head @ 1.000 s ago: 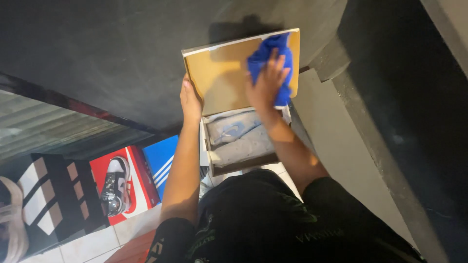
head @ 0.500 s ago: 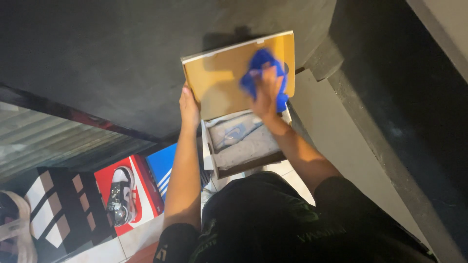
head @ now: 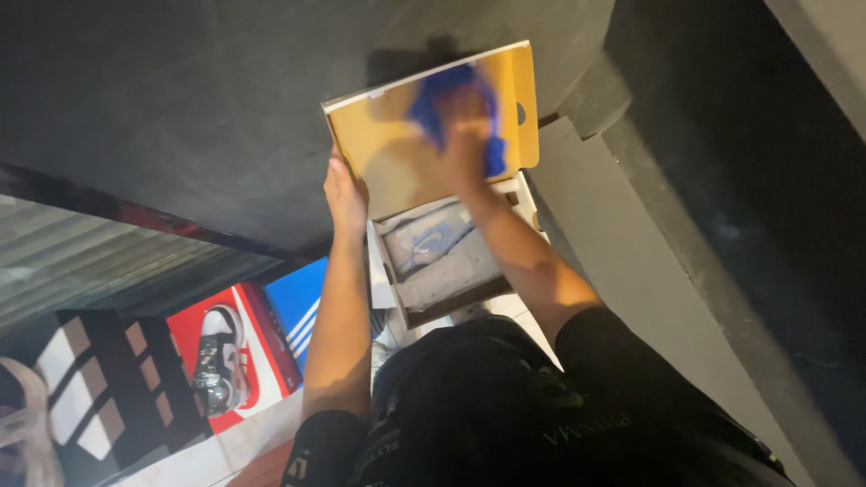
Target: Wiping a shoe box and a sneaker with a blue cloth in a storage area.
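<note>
Dark wall behind; we steady the yellow lid [head: 383, 153] with left hand [head: 345, 194] fingers gripping, right hand [head: 465, 135] pressing blue cloth [head: 442, 99] flat, blurred.

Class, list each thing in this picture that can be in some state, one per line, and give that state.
Shoebox: open, lid raised.
Lid: upright, yellow inside facing the camera.
Blue cloth: bunched, pressed on the lid's inside.
Wrapping paper: crumpled inside the box, covering what is in it.
Left hand: gripping the lid's left edge.
Right hand: on the cloth, blurred.
Red box: shut, lying flat.
</note>
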